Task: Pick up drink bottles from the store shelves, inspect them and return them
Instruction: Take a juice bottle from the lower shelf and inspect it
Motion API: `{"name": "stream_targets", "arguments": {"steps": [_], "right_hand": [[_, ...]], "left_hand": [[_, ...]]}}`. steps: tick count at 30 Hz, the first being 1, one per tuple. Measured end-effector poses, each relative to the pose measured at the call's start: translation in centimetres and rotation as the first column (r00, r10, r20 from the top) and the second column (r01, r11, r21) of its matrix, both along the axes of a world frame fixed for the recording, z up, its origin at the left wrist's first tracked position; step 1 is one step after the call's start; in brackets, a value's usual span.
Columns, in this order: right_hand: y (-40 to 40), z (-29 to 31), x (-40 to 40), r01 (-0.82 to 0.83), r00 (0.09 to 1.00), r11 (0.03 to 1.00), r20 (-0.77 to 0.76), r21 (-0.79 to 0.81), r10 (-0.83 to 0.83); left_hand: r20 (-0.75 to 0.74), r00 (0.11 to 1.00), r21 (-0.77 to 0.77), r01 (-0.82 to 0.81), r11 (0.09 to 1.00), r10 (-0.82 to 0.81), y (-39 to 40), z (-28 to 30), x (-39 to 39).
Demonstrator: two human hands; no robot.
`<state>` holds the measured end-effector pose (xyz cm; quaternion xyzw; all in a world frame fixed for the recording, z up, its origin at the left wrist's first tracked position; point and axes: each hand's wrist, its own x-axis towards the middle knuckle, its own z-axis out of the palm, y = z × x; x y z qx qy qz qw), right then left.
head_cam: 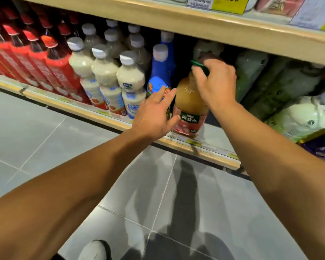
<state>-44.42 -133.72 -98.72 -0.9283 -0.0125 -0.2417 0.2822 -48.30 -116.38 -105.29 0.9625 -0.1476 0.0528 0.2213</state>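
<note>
The right hand [215, 82] grips the green-capped neck of a juice bottle [189, 107] standing at the shelf edge [178, 142], steadying it from above. The left hand [154, 117], fingers straight and loosely spread, touches its side, probably as a guide.

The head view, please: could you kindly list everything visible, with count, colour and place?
juice bottle: one, amber, green cap, at shelf front, centre
blue bottles: two, left of it
milky bottles: about ten, white caps, further left
red-labelled bottles: several, dark, far left
pale green packs: several, right
price tag: one, yellow, upper shelf
floor: grey tiles
shoe: one, white, bottom
left hand: open, beside the juice bottle
right hand: grips its cap
</note>
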Motion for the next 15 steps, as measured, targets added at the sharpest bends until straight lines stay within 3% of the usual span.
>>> {"name": "stream_targets", "arguments": {"steps": [8, 15], "right_hand": [[-3.1, -1.2, -2.3, -0.104, 0.991, 0.962, 0.111, 0.251, 0.079], [-7.8, -2.0, -5.7, -0.119, 0.991, 0.852, 0.107, 0.510, 0.075]], "left_hand": [[0.013, 0.999, -0.285, 0.038, 0.958, -0.036, -2.9, -1.6, 0.8], [-0.158, 0.965, -0.517, 0.101, 0.850, -0.211, -6.6, -2.4, 3.7]]}}
